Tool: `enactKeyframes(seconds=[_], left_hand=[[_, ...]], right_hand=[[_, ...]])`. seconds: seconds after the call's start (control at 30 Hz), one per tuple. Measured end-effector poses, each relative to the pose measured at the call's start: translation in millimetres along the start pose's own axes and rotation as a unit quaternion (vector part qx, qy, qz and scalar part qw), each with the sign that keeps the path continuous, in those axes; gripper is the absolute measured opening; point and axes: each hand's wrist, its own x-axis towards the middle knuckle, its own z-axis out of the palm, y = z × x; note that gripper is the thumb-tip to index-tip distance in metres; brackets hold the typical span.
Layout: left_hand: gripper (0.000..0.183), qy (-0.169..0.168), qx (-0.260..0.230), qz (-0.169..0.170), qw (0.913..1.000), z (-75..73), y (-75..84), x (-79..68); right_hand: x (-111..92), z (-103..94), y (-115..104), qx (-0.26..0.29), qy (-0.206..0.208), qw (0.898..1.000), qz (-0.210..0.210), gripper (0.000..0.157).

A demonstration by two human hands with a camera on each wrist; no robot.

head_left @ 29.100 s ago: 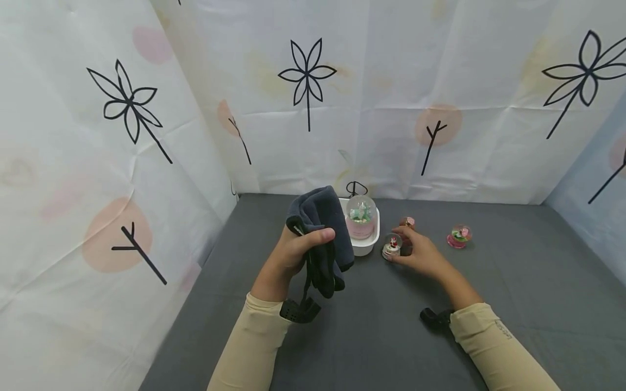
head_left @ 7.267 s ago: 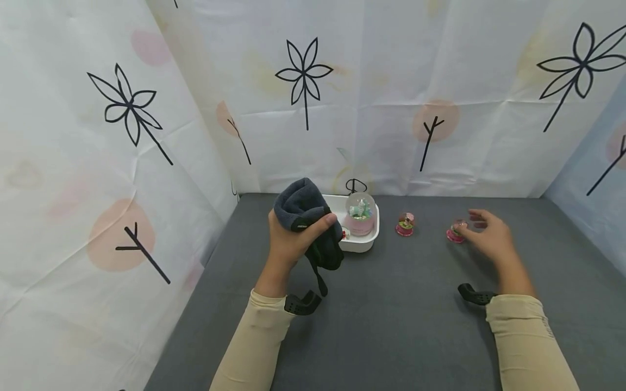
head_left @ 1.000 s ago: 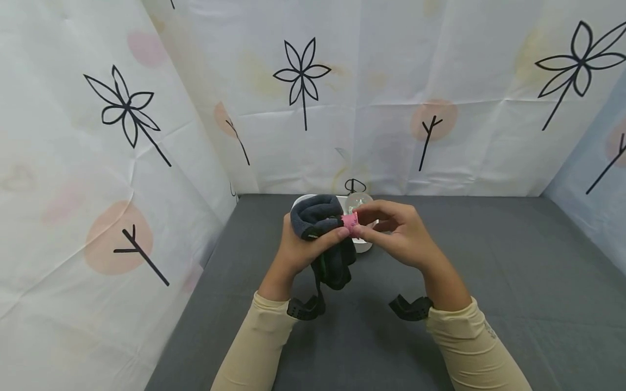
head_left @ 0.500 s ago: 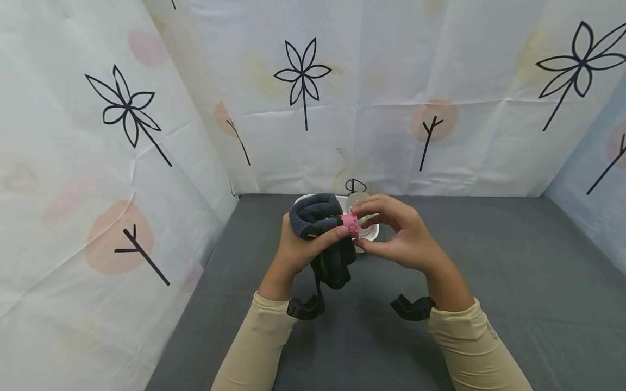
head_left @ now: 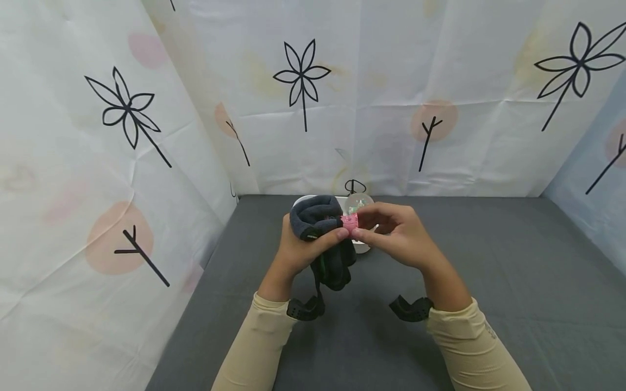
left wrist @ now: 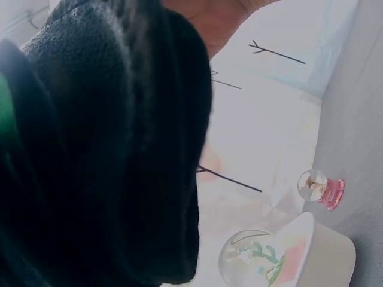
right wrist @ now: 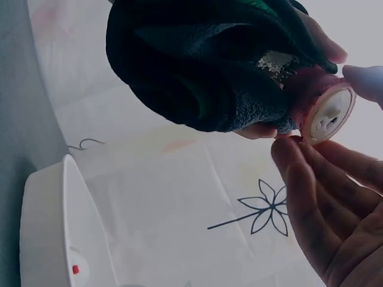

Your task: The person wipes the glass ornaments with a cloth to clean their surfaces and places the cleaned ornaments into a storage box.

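A folded dark blue-grey cloth (head_left: 315,212) is gripped in my left hand (head_left: 292,255), thumb on top. Wrapped in its fold is a small snow globe (head_left: 350,225), its pink base sticking out to the right; the glass end is mostly hidden by the cloth. My right hand (head_left: 408,239) pinches that base between thumb and fingers. The right wrist view shows the base's round pale underside (right wrist: 328,116), with fingertips around its rim. Both hands are raised in front of the white tray (head_left: 363,248).
In the left wrist view, a large snow globe (left wrist: 251,260) stands in the tray, and another small pink-based snow globe (left wrist: 326,191) is on the table beyond. Something white with a red spot (right wrist: 75,269) lies in the tray. Patterned white curtains (head_left: 381,136) border the grey tabletop (head_left: 499,260).
Since several seconds ago, my right hand has brought the right-hand snow globe over to the cloth. During the last second its fingers spread, then pinched the base again; the base has turned.
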Motion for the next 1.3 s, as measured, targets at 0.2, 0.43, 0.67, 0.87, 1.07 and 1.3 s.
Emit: enactKeyframes(seconds=[0.2, 0.43, 0.67, 0.87, 1.07, 1.3], left_hand=[[0.024, 0.007, 0.036, -0.008, 0.9993, -1.4, 1.9, 0.8], [0.024, 0.013, 0.032, -0.026, 0.9991, -1.7, 3.4, 0.1], [0.034, 0.011, 0.012, -0.009, 0.9998, -0.8, 0.5, -0.6], [0.025, 0.005, 0.009, 0.020, 0.9997, 0.0, -1.0, 0.7], [0.031, 0.011, 0.026, 0.028, 0.9992, -0.6, -1.2, -0.2], [0.023, 0.014, 0.036, 0.008, 0.9992, -2.6, 3.6, 1.2]], right_hand=[[2, -1.6, 2, 0.026, -0.008, 0.998, -0.055, 0.058], [3, -1.9, -1, 0.045, -0.020, 0.992, -0.119, 0.062], [2, -1.3, -2, 0.047, -0.013, 0.993, -0.112, 0.055], [-1, 0.9, -7, 0.029, 0.003, 0.999, -0.031, 0.046], [0, 1.8, -9, 0.025, 0.004, 1.000, -0.008, 0.046], [1, -0.2, -3, 0.037, -0.022, 0.995, -0.089, 0.071]])
